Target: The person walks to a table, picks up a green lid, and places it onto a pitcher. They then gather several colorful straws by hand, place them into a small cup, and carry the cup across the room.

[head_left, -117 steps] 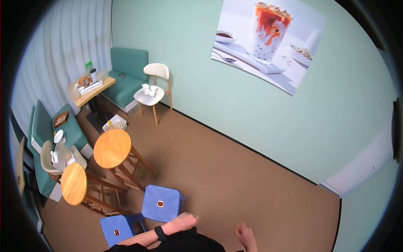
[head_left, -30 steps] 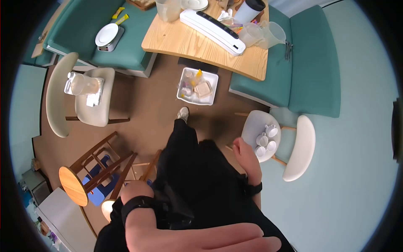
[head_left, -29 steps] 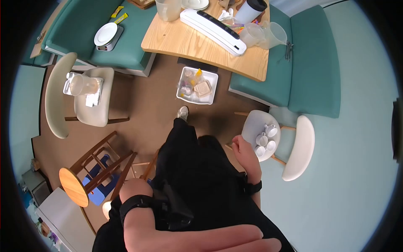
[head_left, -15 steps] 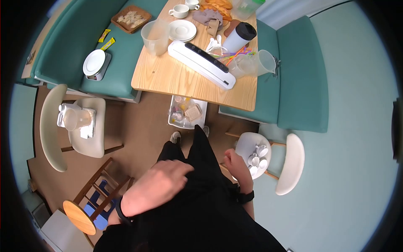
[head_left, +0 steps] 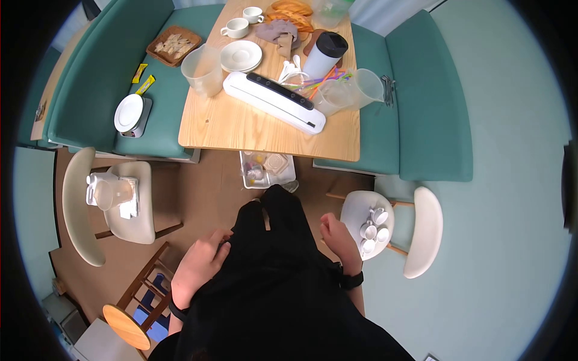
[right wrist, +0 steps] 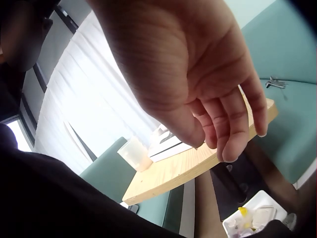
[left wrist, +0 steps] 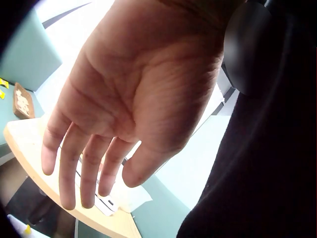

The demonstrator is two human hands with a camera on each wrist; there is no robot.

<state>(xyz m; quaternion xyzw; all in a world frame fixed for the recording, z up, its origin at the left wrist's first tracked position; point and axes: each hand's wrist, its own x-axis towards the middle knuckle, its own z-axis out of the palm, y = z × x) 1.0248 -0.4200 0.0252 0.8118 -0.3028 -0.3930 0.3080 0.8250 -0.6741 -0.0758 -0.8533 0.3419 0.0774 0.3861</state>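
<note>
My left hand hangs at my left side in front of the black clothing, holding nothing. Its fingers are nearly straight and slightly spread in the left wrist view. On the other side my right hand is also empty, near the white chair with several white cups. Loosely bent fingers show in the right wrist view. Ahead is the wooden table. On it lie a long white appliance with a black panel, a clear plastic jug, stacked white saucers and a tumbler.
A white bin with packaging sits on the floor by my feet, partly under the table. Green benches flank the table. A kitchen scale stands on the left bench. To the left are a cream chair and a round wooden stool.
I have walked from the blue stools toward the table, which now lies straight ahead. My left hand has lowered from across my body to my left side. The right hand stays near the cup chair.
</note>
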